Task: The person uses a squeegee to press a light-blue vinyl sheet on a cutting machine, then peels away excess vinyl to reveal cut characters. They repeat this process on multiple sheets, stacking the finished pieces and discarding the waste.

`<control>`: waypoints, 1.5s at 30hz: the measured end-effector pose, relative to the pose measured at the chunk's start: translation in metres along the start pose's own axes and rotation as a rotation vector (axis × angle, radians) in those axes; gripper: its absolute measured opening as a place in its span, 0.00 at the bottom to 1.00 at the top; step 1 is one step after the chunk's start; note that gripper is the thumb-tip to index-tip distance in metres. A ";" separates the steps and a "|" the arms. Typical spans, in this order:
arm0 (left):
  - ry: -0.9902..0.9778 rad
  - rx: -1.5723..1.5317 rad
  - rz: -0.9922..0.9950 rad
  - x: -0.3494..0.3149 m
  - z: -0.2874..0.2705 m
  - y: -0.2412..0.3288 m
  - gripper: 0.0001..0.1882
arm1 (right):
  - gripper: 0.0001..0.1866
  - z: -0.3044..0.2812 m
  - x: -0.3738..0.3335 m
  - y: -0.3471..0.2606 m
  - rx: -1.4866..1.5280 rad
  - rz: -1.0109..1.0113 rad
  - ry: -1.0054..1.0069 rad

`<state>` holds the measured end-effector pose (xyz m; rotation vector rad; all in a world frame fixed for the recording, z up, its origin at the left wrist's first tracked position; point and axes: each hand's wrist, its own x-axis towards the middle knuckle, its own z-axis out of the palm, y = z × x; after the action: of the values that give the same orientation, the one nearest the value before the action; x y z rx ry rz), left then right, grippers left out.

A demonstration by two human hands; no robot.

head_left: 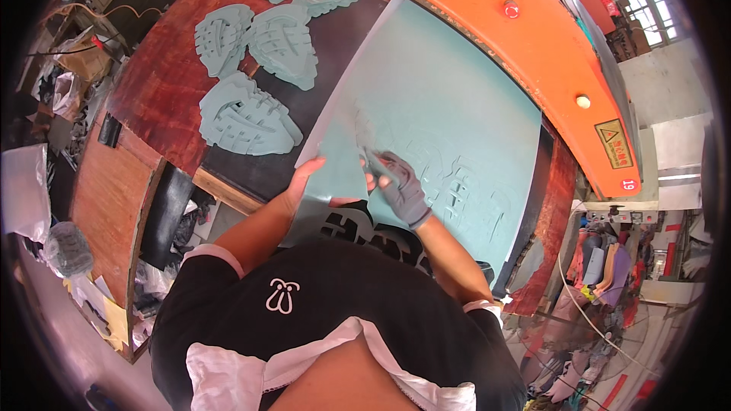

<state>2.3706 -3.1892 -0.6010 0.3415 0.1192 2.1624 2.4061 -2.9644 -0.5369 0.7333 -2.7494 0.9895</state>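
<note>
A pale teal sheet of material (442,61) lies across the work table, with shoe-upper outlines cut or pressed into its near right part. My bare left hand (298,181) grips the sheet's near left edge, thumb on top and fingertips showing from beneath. My right hand (405,192), in a grey glove, is closed on a small teal piece (379,166) at the sheet's near edge. Motion blurs that spot, so whether the piece is still joined to the sheet I cannot tell. Dark cut-out openings (343,228) show in the near part, close to my body.
Several stacks of teal shoe-upper pieces (247,118) lie at the left on the dark and red-brown table (164,99). An orange machine beam (472,0) with a red button (511,9) spans the far side. Coloured scraps (601,266) crowd the right.
</note>
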 end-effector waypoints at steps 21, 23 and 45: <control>0.463 0.969 -0.076 -0.033 -0.023 0.027 0.20 | 0.18 -0.255 0.188 0.012 0.326 0.449 0.886; 0.441 0.952 -0.085 -0.035 -0.022 0.026 0.20 | 0.19 -0.268 0.181 0.003 0.184 0.326 0.762; 0.566 0.146 -0.383 -0.011 0.014 -0.094 0.20 | 0.21 -0.040 -0.081 0.003 0.141 0.407 0.504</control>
<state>2.4547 -3.1439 -0.6096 -0.2106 0.6121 1.8150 2.4739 -2.9044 -0.5299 -0.0808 -2.4299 1.2443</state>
